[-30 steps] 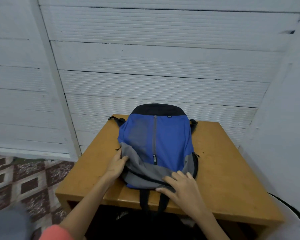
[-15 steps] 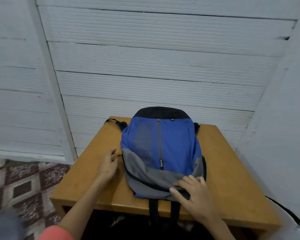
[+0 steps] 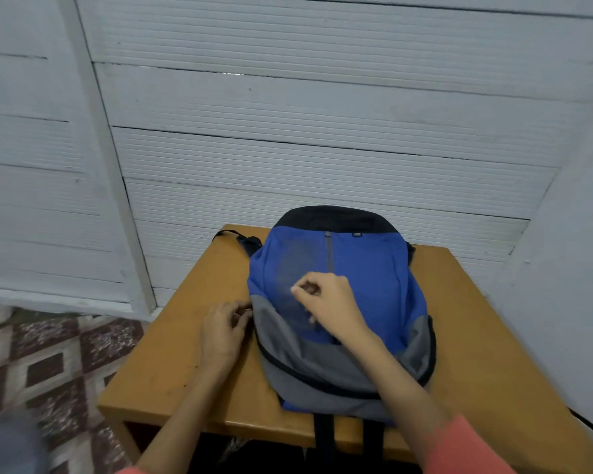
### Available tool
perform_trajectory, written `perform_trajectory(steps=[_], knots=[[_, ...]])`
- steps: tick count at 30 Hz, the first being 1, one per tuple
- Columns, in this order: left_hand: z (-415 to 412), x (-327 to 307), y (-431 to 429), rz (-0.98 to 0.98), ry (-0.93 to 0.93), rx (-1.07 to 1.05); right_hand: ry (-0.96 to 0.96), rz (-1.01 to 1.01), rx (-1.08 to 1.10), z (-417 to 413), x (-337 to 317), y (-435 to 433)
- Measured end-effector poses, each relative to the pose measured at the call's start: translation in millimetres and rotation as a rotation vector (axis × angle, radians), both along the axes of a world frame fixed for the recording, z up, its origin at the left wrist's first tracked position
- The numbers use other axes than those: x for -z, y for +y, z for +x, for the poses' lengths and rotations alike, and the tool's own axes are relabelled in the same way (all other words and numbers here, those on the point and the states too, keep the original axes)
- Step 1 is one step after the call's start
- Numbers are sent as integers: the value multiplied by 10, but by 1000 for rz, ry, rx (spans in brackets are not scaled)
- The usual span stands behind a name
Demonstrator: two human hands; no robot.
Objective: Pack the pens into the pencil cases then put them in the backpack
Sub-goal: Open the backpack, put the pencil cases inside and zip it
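Observation:
A blue and grey backpack (image 3: 367, 268) with a black top lies flat on the wooden table (image 3: 486, 354), straps hanging over the near edge. My left hand (image 3: 224, 328) is at the bag's left side, its fingers curled and pinching the edge by the black zipper line. My right hand (image 3: 327, 302) hovers over the blue front panel with the fingers curled in and thumb against forefinger; nothing shows in it. No pens or pencil cases are visible.
White ribbed wall panels (image 3: 322, 148) stand close behind the table, and a white wall (image 3: 569, 268) is on the right. Patterned red and white floor tiles (image 3: 48, 364) lie to the left. A black strap end (image 3: 243, 239) sticks out at the bag's far left.
My right hand left the bag's near grey edge and moved up over the blue front, curling its fingers. My left hand went from lying beside the bag to pinching its left edge.

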State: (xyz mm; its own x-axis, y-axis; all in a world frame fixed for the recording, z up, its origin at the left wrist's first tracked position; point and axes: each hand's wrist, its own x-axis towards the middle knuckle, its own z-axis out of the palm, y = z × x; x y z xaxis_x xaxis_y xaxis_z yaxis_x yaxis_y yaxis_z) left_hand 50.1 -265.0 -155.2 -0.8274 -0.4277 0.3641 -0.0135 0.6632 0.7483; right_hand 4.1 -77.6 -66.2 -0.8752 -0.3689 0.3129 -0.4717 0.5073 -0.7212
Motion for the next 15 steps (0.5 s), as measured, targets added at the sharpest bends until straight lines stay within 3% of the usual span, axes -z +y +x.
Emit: perform_trajectory(steps=[3,9,15], knots=[[-3,8,-23,-20,11,13,-138,92,-23,-134,38,-381],[-14,36,-41,-57,-30,92,10,534,117,-340,96,-825],[-1,1,1,-39,3,19,-248,491,47,-520,156,-805]])
